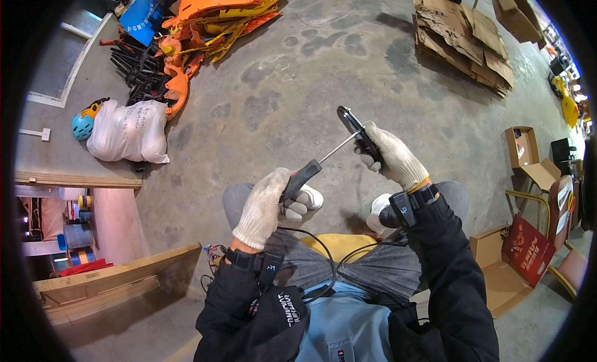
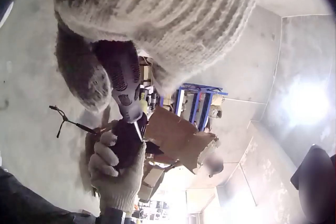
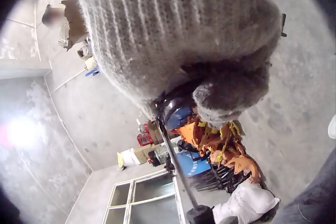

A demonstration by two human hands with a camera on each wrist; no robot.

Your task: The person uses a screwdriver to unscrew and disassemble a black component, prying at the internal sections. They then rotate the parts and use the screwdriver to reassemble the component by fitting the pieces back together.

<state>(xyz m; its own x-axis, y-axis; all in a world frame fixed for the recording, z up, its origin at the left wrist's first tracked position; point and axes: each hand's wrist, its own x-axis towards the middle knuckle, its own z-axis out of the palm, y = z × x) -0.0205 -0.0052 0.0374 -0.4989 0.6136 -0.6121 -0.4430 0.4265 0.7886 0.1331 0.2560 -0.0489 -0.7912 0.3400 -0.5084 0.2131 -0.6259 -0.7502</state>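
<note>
The person sits over a concrete floor (image 1: 298, 82), working one screwdriver (image 1: 311, 166) into one small black part (image 1: 357, 132) held above the knees. The step in hand looks like driving or loosening a screw; the next move likely calls for keeping the tip seated and turning steadily. The two gloved hands: the left hand (image 1: 264, 206) grips the handle, the right hand (image 1: 392, 153) is closed round the part. Farther off lie one cardboard stack (image 1: 463, 38), one orange scrap heap (image 1: 217, 13) and one white sack (image 1: 127, 132).

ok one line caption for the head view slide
Seated person's gloved left hand grips a screwdriver against a black part held in the right hand.
</note>
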